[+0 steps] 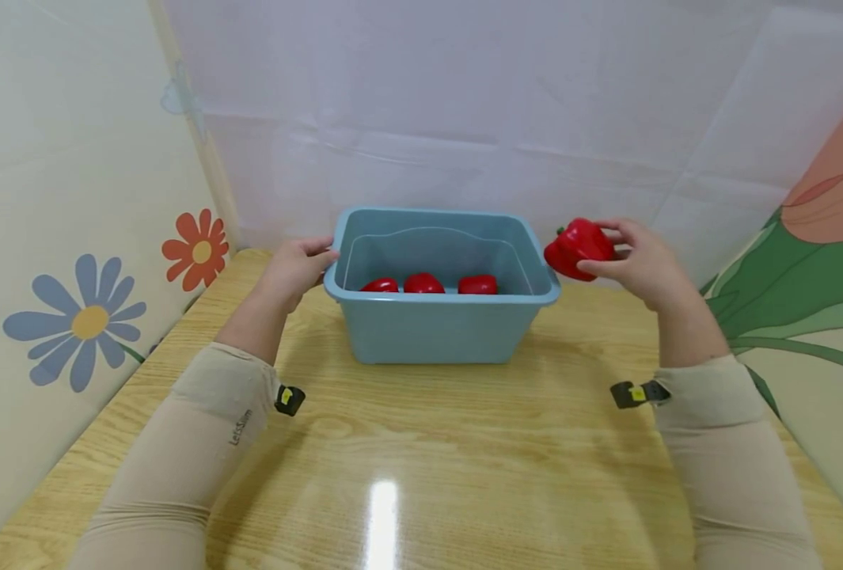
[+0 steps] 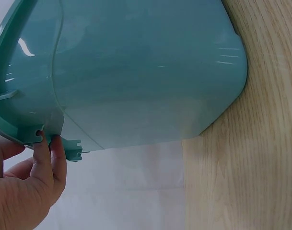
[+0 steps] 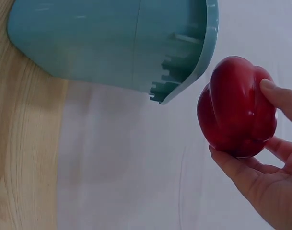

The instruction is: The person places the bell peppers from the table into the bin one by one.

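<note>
A blue plastic bin stands on the wooden table in the head view, with three red bell peppers showing inside it. My left hand grips the bin's left rim; in the left wrist view the fingers curl under the rim by its notched tabs. Beyond the bin's right end, my right hand holds another red bell pepper at rim height, above the table. Thumb and fingers pinch this pepper from opposite sides in the right wrist view, and its green stem points toward the bin.
The wooden table extends in front of the bin. Behind it hangs a pale sheet. Flower-patterned walls flank the table on both sides. Each wrist wears a strap with a small black buckle.
</note>
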A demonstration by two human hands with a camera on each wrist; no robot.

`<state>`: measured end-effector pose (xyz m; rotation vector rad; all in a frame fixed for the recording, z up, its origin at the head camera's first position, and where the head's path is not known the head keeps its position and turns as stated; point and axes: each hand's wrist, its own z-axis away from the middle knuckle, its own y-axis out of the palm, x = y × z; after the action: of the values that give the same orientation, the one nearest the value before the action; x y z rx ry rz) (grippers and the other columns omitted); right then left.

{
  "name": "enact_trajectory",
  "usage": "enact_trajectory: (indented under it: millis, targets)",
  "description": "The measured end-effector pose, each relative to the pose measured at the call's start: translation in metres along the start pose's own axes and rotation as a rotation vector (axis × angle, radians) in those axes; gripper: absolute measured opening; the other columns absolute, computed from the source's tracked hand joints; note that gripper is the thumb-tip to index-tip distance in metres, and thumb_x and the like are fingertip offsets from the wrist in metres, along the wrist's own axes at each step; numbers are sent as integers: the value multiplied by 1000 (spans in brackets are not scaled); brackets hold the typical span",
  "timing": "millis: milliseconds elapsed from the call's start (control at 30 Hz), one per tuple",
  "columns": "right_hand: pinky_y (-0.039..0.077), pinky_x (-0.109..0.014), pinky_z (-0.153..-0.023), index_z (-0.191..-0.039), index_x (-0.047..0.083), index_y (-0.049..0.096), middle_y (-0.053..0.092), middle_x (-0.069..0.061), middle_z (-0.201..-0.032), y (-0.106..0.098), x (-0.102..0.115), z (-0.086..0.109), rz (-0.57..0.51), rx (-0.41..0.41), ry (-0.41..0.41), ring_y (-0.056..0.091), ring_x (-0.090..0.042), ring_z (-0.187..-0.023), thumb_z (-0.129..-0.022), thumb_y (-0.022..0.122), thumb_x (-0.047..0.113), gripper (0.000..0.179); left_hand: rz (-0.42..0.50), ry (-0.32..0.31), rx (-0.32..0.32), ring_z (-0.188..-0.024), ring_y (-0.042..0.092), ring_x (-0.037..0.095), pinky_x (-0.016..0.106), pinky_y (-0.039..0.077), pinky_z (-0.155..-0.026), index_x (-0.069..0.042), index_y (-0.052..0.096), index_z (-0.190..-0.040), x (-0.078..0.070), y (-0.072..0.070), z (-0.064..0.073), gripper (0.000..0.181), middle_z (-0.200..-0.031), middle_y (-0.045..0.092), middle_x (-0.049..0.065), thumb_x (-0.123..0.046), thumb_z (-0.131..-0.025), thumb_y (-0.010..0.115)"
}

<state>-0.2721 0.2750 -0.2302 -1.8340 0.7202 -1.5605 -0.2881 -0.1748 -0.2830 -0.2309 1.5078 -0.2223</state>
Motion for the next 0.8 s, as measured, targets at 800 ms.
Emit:
enact_trajectory:
  millis: [800]
  targets:
    - [50, -45, -82, -136, 16, 39, 43, -10, -131, 28, 22, -9, -37, 56, -58, 44, -31, -111, -76, 73, 37, 71, 7, -5, 3, -116, 49, 22, 36, 45, -95, -8, 41, -138, 1, -1, 0, 45, -135, 46, 12, -15, -95, 50]
